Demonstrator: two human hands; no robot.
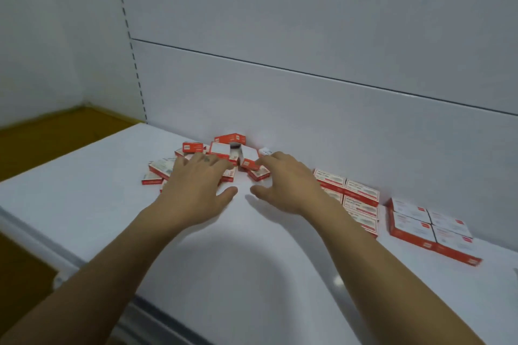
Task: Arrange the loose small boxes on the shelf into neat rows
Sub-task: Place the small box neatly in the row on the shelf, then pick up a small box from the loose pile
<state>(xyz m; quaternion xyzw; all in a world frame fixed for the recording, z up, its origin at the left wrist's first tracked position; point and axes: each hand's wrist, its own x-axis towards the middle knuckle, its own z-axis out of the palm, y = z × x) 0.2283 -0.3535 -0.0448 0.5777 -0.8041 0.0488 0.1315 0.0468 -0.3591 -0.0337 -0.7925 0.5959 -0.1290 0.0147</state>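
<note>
White shelf (252,274), seen from above and in front; pale back panel (308,36) behind it. Loose small boxes (232,148), red and white, lie in a jumbled heap at the rear of the shelf against the back panel, left of centre: some flat, some tipped on edge, several overlapping. Left hand (193,185) reaches over the left part of the heap, palm down, fingers spread and fairly straight, fingertips over the nearest boxes, thumb out to the side above bare shelf; nothing gripped. Right hand (286,185) just beside it, also palm down, fingers extended toward the right edge of the heap, forefinger tip at or touching a box there; contact cannot be told for certain; thumb apart, nothing held. Both forearms bare, coming in from the lower edge. To the right, partly behind the right forearm, a tidy block of boxes (360,196) lies flat in rows near the back panel. Further right, apart from it, a second tidy block (420,228), stacked two deep. Brown floor (42,143) shows beyond the shelf's left end.
</note>
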